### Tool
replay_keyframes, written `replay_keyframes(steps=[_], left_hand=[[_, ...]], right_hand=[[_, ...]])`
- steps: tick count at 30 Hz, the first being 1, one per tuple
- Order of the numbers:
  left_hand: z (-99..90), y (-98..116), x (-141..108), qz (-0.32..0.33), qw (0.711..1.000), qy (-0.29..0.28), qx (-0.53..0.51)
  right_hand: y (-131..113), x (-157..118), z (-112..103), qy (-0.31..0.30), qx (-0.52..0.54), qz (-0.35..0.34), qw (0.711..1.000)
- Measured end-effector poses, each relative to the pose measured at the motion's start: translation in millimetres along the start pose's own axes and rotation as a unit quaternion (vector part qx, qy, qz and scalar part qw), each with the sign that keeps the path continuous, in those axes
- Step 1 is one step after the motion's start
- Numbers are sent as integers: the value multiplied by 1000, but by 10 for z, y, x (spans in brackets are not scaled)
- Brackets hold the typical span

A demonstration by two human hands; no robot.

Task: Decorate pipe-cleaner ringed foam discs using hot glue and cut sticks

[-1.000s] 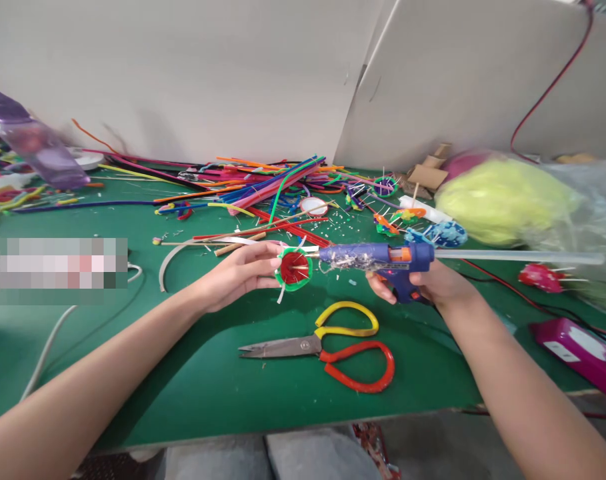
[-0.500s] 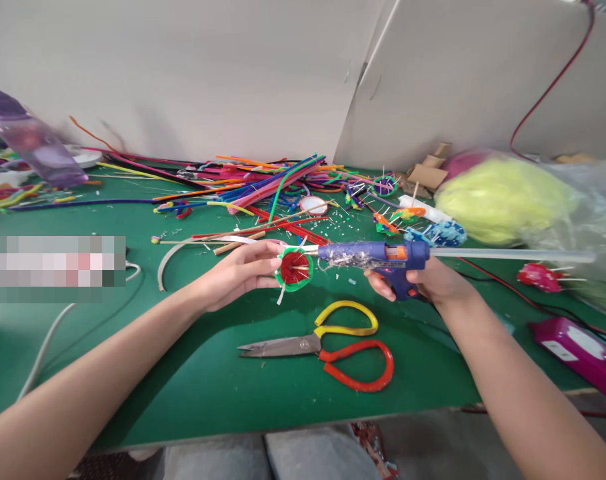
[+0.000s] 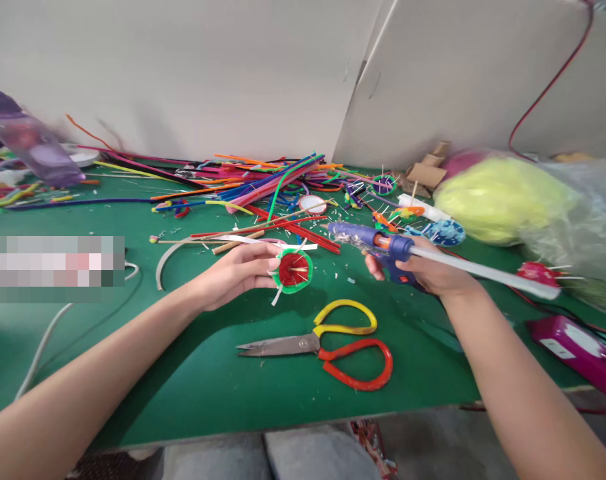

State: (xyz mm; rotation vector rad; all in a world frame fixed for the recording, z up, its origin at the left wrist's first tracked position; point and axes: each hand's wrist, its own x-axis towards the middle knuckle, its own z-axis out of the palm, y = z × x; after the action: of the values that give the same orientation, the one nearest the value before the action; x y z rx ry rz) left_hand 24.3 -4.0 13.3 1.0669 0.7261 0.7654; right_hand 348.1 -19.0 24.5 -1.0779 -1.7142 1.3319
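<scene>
Between the fingertips of my left hand is a round pipe-cleaner piece, red inside with a green rim, with a thin stick and pale strips at its middle. My right hand is wrapped round the handle of a blue hot glue gun. Its nozzle points to the left, apart from the round piece, and a long clear glue stick juts out of its back. Below both hands lie scissors with one yellow and one red handle, blades towards the left.
Loose coloured pipe cleaners pile up along the back. A purple bottle stands at the left. Bagged yellow material, finished-looking blue pieces and a magenta device with cables are at the right.
My right hand has drawn the glue gun's nozzle away from the round piece, and the gun has turned, its glue stick swinging down towards me. My left hand stays nearly in place.
</scene>
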Motion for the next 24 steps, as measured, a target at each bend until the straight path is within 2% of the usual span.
replay_keyframes(steps=[4, 9, 13, 16, 19, 21, 22, 24], left_hand=[[-29, -19, 18, 13, 1000, 17, 1], [-56, -41, 67, 61, 996, 55, -18], [-46, -15, 79, 84, 993, 82, -32], [-50, -3, 79, 103, 990, 86, -42], [-65, -9, 81, 111, 989, 85, -56], [-71, -13, 82, 106, 989, 84, -60], [-72, -15, 82, 102, 989, 83, -60], [-73, -19, 83, 97, 990, 82, -56]], right_hand=[[-26, -8, -153, 35, -163, 42, 985], [72, 19, -289, 56, -355, 74, 930], [194, 54, -342, 47, -430, 41, 901], [221, 51, -352, 38, -445, 20, 895], [139, 50, -251, 88, -432, -12, 898], [32, 81, -75, 143, -442, -50, 884], [-28, 110, 48, 149, -459, -79, 872], [-142, 190, 348, 94, -481, -132, 862]])
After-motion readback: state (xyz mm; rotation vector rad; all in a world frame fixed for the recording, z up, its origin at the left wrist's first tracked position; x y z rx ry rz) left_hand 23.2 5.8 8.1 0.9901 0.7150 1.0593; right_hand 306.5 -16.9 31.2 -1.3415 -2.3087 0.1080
